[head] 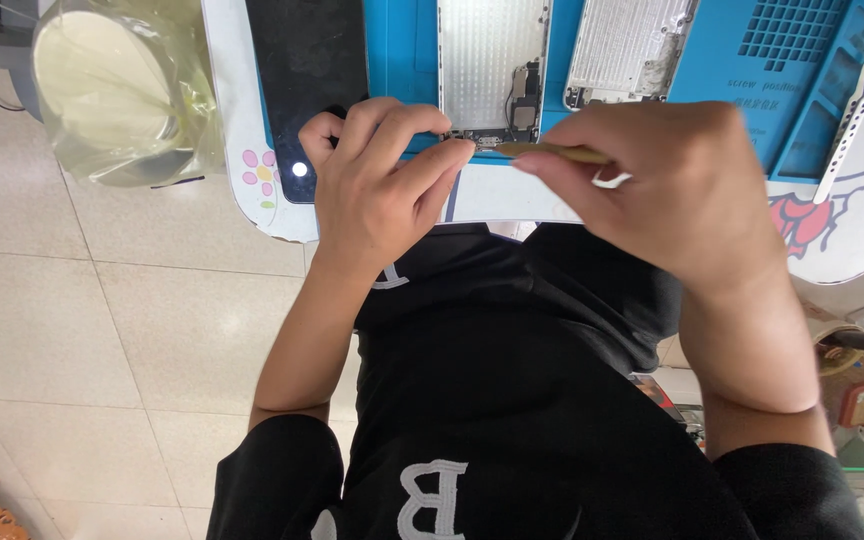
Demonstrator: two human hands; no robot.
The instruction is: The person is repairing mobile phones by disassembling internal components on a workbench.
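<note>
An opened silver phone housing (490, 62) lies on a blue repair mat (722, 60) at the table's near edge. My left hand (377, 180) presses its fingertips onto the housing's bottom end, where small dark parts show. My right hand (667, 185) pinches a thin brass-coloured tool (552, 152) whose tip points at that same bottom end. A second silver housing (627, 45) lies just to the right of the first. A black phone screen (304, 70) lies left of my left hand.
Silver tweezers (852, 120) rest on the mat's right side. A white table top (252, 190) with cartoon prints carries the mat. A bin lined with a yellowish bag (117, 90) stands at the left on the tiled floor. Boxes and clutter sit at the lower right.
</note>
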